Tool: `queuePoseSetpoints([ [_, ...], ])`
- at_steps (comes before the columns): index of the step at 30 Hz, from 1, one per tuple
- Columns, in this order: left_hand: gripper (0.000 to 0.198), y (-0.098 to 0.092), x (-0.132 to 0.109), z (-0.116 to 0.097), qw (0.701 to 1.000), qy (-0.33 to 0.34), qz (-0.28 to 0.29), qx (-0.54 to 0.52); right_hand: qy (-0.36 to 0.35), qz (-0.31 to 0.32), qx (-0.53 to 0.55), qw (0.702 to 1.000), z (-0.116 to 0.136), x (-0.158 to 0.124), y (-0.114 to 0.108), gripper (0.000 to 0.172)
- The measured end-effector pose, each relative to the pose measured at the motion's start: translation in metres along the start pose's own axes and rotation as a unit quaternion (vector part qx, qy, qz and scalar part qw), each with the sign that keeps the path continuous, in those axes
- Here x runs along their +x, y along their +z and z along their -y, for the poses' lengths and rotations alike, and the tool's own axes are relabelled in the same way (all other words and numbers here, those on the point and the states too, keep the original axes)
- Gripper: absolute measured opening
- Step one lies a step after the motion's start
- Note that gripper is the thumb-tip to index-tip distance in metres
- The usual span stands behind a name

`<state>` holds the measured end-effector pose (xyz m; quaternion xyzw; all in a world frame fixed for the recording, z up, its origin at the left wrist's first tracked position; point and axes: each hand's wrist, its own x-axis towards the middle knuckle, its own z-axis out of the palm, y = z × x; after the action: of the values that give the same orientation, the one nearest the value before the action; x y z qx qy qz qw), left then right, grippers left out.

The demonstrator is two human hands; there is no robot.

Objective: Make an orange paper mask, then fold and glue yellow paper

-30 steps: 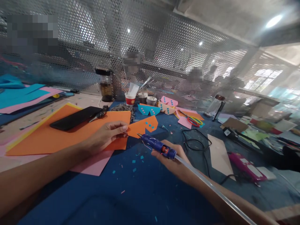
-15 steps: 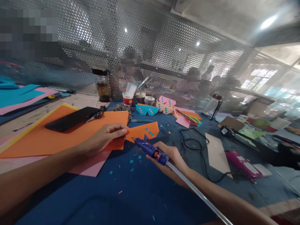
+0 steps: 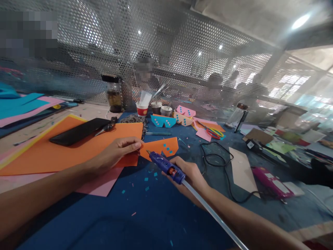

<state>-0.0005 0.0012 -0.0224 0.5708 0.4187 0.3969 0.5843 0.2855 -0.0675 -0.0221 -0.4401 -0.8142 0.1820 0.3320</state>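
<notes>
Between the fingers and thumb of my left hand is the left end of an orange paper mask, with several small blue squares on its right part. My right hand is wrapped round a blue glue gun with a long clear glue stick coming out of its back. The nozzle is at the mask's left part; whether it touches cannot be made out. Beyond the mask stand a blue paper mask, a peach one and a pink one.
Orange sheets bear a black phone-like slab and dark-handled scissors on the left. Red-yellow scissors, a black cable and a magenta device lie right. Paper cups and a jar stand behind.
The glue gun's nozzle has shifted very slightly up across the orange mask. The mask's right end has moved a little to the right; both hands keep their hold.
</notes>
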Motion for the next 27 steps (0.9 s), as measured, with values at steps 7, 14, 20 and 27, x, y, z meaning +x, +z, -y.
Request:
queuePoseSetpoints([
  [7, 0.029, -0.0017, -0.0004, 0.0006, 1.000, 0.020, -0.007, 0.021, 0.012, -0.001, 0.004, 1.000, -0.0017, -0.0004, -0.0003, 0.021],
  [14, 0.024, -0.0046, -0.0001, 0.0046, 1.000, 0.013, -0.006, 0.016, 0.008, 0.001, -0.011, 1.000, -0.0018, -0.0001, -0.0009, 0.016],
  [20, 0.023, -0.0062, -0.0005, 0.0065, 1.000, -0.004, 0.010, -0.004, 0.006, -0.019, -0.022, 1.000, -0.0008, -0.0010, 0.0008, 0.011],
  [27, 0.023, -0.0052, -0.0004, 0.0041, 1.000, 0.014, 0.014, 0.015, 0.011, -0.002, -0.028, 1.000, -0.0012, -0.0002, -0.0009, 0.013],
])
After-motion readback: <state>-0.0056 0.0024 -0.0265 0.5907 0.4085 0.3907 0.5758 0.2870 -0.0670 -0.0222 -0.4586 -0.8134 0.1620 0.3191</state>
